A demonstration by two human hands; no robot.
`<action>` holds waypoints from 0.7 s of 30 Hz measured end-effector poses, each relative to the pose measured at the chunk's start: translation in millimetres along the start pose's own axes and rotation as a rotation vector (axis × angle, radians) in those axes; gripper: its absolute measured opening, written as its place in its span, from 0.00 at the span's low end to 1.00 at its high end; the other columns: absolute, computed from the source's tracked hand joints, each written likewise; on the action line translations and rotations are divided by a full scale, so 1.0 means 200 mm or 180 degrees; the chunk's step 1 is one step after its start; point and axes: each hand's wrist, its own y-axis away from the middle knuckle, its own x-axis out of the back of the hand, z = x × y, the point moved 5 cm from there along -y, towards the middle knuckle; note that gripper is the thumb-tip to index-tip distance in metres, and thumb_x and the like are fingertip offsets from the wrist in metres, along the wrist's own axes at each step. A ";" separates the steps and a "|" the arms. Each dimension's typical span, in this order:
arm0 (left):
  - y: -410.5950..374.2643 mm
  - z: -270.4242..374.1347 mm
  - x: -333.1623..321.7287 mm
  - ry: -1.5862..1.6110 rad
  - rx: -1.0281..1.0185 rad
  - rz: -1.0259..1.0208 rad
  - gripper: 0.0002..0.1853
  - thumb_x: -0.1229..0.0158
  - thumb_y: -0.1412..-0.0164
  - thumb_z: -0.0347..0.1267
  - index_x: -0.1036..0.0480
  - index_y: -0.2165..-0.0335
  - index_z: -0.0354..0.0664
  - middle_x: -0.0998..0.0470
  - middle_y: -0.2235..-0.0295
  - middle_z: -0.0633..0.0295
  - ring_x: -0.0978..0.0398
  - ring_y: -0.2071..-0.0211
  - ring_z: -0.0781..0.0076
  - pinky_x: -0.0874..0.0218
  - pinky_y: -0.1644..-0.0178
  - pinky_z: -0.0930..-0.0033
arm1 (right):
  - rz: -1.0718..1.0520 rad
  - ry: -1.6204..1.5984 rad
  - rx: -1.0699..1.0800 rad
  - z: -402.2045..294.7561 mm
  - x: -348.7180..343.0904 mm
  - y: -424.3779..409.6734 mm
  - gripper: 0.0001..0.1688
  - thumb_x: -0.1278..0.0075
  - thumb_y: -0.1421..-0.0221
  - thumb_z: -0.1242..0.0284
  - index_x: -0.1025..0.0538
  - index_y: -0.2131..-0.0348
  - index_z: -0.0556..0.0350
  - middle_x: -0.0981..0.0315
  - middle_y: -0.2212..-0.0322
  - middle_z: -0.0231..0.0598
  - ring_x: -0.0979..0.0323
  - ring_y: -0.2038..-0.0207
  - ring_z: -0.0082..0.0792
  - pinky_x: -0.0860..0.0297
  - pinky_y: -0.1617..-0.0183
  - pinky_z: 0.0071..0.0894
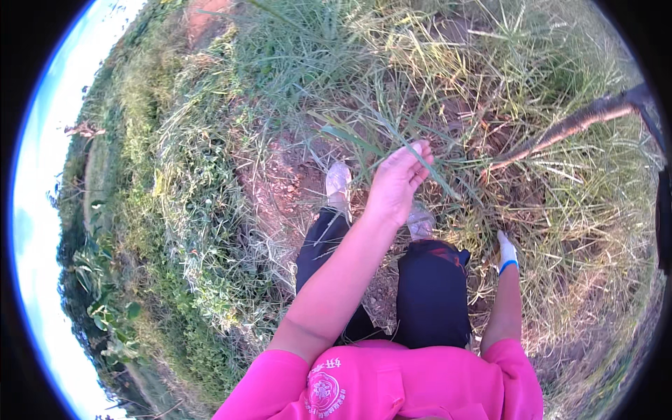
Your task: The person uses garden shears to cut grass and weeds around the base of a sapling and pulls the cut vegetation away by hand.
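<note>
My bare left hand (pixel 401 170) is raised in front of my legs, its fingers closed around long green grass blades (pixel 388 126) that stick out on both sides. Below and to the right, my right hand (pixel 507 251) wears a white glove with a blue cuff. It reaches down beside my right knee (pixel 433 273) into matted grass (pixel 530 220), which hides its fingers; whether they hold anything cannot be told. My light-coloured shoes (pixel 338 181) stand on the ground, the right one partly behind my left forearm.
A bare brown branch or thin trunk (pixel 572 126) slants in from the right, its lower end among the grass. Reddish bare soil (pixel 283 184) lies left of my feet. Leafy weeds (pixel 210 283) grow farther left, and tall grass (pixel 325 47) stands ahead.
</note>
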 end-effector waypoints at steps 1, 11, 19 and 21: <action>0.01 0.00 0.02 -0.0005 -0.0015 0.0078 0.19 0.45 0.40 0.36 0.31 0.54 0.35 0.26 0.57 0.60 0.29 0.55 0.71 0.39 0.48 0.69 | 0.0317 0.0157 0.0217 0.00 -0.03 0.01 0.15 0.42 0.51 0.57 0.28 0.74 0.45 0.34 0.85 0.30 0.38 0.86 0.28 0.41 0.83 0.32; 0.02 -0.04 0.01 0.0037 -0.0010 0.0063 0.19 0.43 0.41 0.36 0.30 0.54 0.37 0.25 0.58 0.62 0.29 0.56 0.73 0.39 0.49 0.70 | 0.0445 -0.0688 0.0177 -0.01 0.27 0.20 0.23 0.46 0.47 0.52 0.32 0.80 0.49 0.35 0.87 0.35 0.36 0.87 0.34 0.39 0.86 0.37; 0.01 -0.07 0.00 0.0148 -0.0004 -0.0190 0.16 0.43 0.41 0.36 0.28 0.57 0.38 0.24 0.60 0.65 0.28 0.59 0.76 0.38 0.52 0.74 | 0.0618 0.0325 0.0360 -0.06 0.45 0.38 0.28 0.45 0.52 0.46 0.31 0.78 0.51 0.37 0.90 0.36 0.38 0.90 0.35 0.40 0.86 0.32; 0.02 -0.07 0.00 0.0090 0.0029 -0.0100 0.16 0.43 0.41 0.36 0.28 0.57 0.38 0.24 0.60 0.65 0.28 0.59 0.77 0.38 0.52 0.74 | 0.0142 0.0870 0.0356 -0.09 0.33 0.37 0.28 0.44 0.54 0.45 0.30 0.78 0.50 0.41 0.91 0.34 0.41 0.91 0.31 0.45 0.87 0.31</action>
